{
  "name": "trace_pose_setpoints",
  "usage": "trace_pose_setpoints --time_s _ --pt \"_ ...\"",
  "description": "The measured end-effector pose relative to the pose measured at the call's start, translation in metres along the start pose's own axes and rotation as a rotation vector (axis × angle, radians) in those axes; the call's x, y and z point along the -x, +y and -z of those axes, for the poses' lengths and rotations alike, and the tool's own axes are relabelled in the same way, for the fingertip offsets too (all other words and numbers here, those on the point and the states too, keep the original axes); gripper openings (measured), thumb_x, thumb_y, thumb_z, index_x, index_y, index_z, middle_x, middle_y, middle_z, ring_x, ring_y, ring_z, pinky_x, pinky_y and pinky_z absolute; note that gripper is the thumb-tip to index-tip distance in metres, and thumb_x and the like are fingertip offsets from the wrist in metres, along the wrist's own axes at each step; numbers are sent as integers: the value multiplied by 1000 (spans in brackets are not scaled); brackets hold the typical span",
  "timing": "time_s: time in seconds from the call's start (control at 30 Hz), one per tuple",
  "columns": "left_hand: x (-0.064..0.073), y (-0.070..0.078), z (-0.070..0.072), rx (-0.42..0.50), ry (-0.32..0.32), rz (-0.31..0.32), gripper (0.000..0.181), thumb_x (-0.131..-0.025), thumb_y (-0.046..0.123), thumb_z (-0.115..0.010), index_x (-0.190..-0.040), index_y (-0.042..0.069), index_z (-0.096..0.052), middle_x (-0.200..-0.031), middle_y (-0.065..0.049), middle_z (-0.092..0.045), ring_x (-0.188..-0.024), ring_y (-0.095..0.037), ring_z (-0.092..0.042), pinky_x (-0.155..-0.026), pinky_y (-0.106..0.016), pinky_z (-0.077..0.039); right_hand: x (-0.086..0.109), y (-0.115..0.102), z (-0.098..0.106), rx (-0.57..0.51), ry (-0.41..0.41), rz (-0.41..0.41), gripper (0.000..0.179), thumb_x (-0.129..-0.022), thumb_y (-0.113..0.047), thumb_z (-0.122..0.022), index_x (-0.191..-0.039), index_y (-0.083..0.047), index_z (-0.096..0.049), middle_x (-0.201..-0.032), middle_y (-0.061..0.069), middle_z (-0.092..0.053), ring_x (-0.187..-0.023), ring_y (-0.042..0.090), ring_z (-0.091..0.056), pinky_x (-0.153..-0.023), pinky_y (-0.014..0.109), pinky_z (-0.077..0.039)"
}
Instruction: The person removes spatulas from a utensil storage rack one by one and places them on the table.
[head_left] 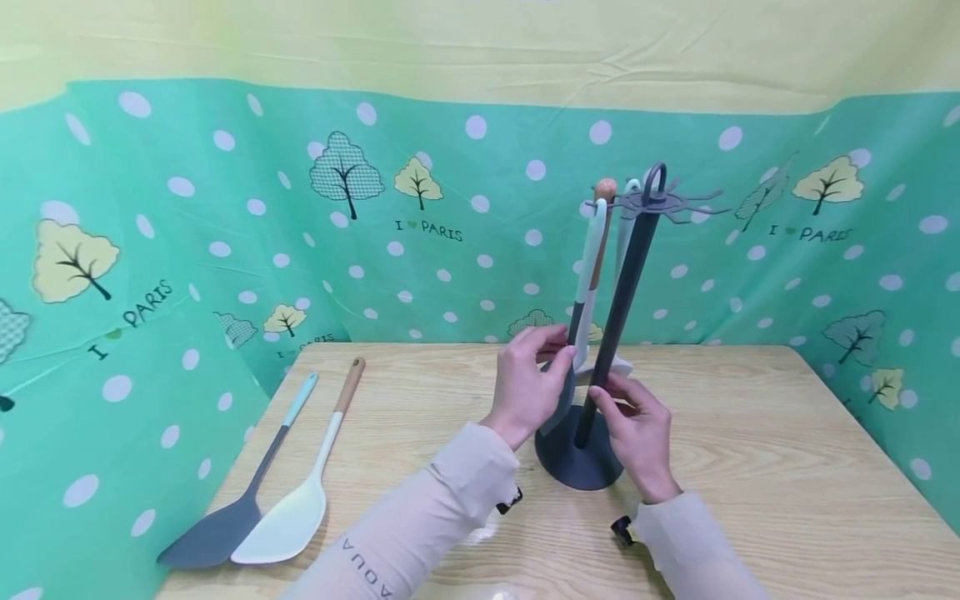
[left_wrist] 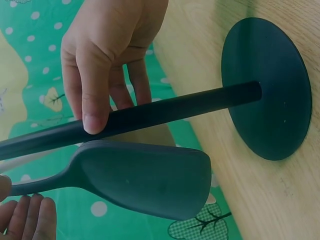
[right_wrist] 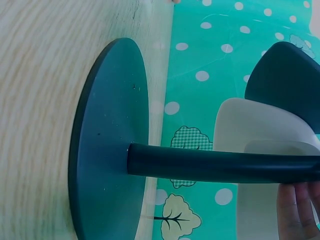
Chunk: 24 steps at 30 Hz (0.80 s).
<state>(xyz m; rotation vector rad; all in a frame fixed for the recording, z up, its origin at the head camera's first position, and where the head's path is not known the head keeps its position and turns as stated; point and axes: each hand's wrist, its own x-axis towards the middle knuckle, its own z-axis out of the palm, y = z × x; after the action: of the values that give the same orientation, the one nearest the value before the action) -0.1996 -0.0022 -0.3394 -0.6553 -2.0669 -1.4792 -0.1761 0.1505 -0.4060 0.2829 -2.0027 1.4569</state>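
A dark utensil stand has a round base [head_left: 580,467], a straight pole [head_left: 622,308] and a ring of hooks [head_left: 660,202] on top. My right hand [head_left: 637,425] grips the pole low down, thumb in front and fingers behind. Hanging at the left side of the stand is a dark grey spatula [left_wrist: 145,180] with a mint handle [head_left: 592,250]. My left hand [head_left: 528,379] pinches its narrow neck, above the broad head. Behind it hang a white utensil with a wooden handle [head_left: 602,233] and another with a pale handle [head_left: 624,233].
On the left of the wooden table [head_left: 787,450] lie a dark grey turner [head_left: 213,533] with a mint handle and a white turner [head_left: 288,521] with a wooden handle. A green dotted curtain [head_left: 450,275] stands behind the table and along its sides.
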Motion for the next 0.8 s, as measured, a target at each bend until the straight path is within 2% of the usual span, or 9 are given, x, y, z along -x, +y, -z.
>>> trace_pose_setpoints --time_s 0.5,0.8 --pt "-4 -3 -4 -38 -24 26 20 -92 5 -63 -111 2 -66 -97 -7 -65 -87 -13 -64 -79 -18 -52 -1 1 -1 2 -8 9 24 -85 -2 -70 -108 -1 -70 -93 11 -69 -82 7 -65 -73 19 -54" --pt "-6 -2 -6 -6 -10 24 17 -91 5 -63 -107 1 -67 -94 -7 -65 -84 -13 -65 -76 -18 -53 -1 2 0 -1 -4 9 23 -84 -1 -71 -107 0 -70 -92 12 -69 -81 9 -65 -72 19 -54"
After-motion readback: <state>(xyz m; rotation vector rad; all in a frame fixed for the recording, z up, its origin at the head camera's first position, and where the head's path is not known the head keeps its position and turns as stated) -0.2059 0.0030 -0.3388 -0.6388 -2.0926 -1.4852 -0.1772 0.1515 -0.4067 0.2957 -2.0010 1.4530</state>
